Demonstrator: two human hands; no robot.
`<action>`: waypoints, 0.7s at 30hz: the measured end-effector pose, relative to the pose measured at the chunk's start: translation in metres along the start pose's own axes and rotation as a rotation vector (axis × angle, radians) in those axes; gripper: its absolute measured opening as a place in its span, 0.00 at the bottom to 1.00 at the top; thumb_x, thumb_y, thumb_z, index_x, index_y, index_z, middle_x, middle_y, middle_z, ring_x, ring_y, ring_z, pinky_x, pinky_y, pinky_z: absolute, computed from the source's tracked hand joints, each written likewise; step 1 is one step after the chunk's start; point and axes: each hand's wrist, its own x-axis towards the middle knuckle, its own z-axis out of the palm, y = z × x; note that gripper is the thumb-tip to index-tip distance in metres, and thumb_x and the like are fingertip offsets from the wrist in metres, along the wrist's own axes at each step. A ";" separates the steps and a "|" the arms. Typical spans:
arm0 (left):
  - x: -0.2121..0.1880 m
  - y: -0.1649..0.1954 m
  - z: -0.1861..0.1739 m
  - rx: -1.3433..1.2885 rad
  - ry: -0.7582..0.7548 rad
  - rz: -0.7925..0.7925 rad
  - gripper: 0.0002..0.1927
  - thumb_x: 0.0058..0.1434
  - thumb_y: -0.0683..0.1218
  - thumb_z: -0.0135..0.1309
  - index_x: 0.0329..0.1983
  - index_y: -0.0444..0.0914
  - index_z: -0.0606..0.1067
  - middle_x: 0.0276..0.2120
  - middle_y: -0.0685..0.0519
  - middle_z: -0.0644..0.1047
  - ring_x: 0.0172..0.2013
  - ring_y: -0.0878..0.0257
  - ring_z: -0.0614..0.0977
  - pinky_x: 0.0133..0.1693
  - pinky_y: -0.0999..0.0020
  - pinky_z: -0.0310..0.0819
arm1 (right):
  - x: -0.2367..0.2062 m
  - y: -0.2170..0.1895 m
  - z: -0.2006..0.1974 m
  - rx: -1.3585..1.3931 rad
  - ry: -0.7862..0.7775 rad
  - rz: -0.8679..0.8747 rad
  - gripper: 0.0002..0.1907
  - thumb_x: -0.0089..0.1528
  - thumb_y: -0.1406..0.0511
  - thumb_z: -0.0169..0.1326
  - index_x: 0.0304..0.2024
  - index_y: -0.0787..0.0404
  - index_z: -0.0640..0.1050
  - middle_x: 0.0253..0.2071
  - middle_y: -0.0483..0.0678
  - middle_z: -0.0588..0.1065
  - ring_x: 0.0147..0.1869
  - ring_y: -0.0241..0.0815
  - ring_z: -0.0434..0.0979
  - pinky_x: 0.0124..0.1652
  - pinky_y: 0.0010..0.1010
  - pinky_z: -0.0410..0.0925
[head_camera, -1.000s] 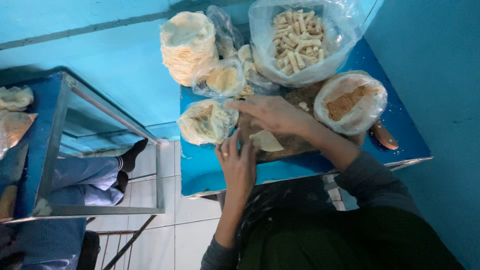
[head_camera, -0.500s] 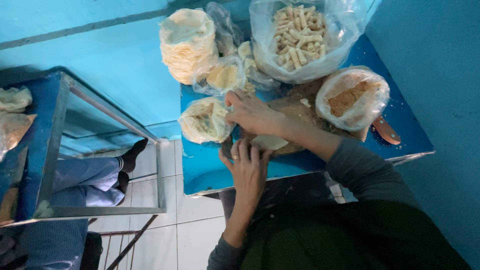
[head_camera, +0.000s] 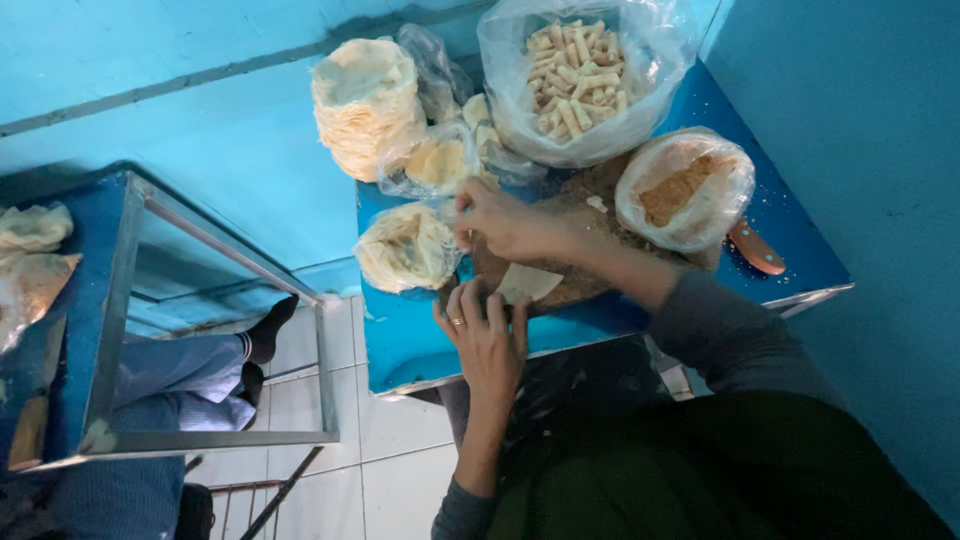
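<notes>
Head view looks down on two bare hands over a blue tabletop (head_camera: 420, 340). Left hand (head_camera: 487, 335) lies flat, its fingers (head_camera: 470, 300) spread and straight, tips touching the near edge of a pale dough wrapper (head_camera: 527, 283) that lies on a dark wooden board (head_camera: 590, 200). Right hand (head_camera: 505, 222) reaches across the board, its fingers (head_camera: 468, 212) pinched together at the rim of an open plastic bag of thin wrappers (head_camera: 405, 248); whether they grip a sheet I cannot tell. Just behind that bag sits a smaller bag (head_camera: 435, 160) holding pale rounds, and beside it a tall stack of wrappers (head_camera: 365, 100). A large clear bag (head_camera: 580, 75) holds many finished pale rolls. Right of the board, another bag (head_camera: 685, 188) contains brown crumbly filling, with an orange knife handle (head_camera: 755, 248) near it.
</notes>
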 end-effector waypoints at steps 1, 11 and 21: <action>0.001 0.001 0.000 -0.007 -0.001 0.009 0.13 0.62 0.47 0.61 0.40 0.34 0.73 0.56 0.41 0.71 0.60 0.43 0.69 0.64 0.34 0.54 | -0.008 0.002 -0.009 0.060 -0.041 0.000 0.10 0.55 0.75 0.56 0.33 0.53 0.80 0.50 0.49 0.69 0.61 0.53 0.68 0.58 0.43 0.63; 0.009 0.002 -0.001 -0.014 0.022 -0.002 0.10 0.62 0.44 0.61 0.41 0.34 0.73 0.54 0.43 0.72 0.59 0.44 0.71 0.63 0.35 0.56 | -0.096 -0.040 -0.020 -0.101 0.109 0.207 0.19 0.57 0.63 0.60 0.51 0.46 0.83 0.56 0.55 0.68 0.54 0.54 0.69 0.51 0.44 0.65; 0.011 -0.003 0.004 -0.023 0.029 -0.029 0.07 0.63 0.42 0.59 0.39 0.35 0.73 0.52 0.45 0.73 0.58 0.46 0.72 0.64 0.35 0.57 | -0.100 -0.058 -0.002 -1.008 -0.114 -0.042 0.25 0.59 0.62 0.51 0.57 0.64 0.78 0.65 0.55 0.67 0.59 0.49 0.68 0.56 0.44 0.63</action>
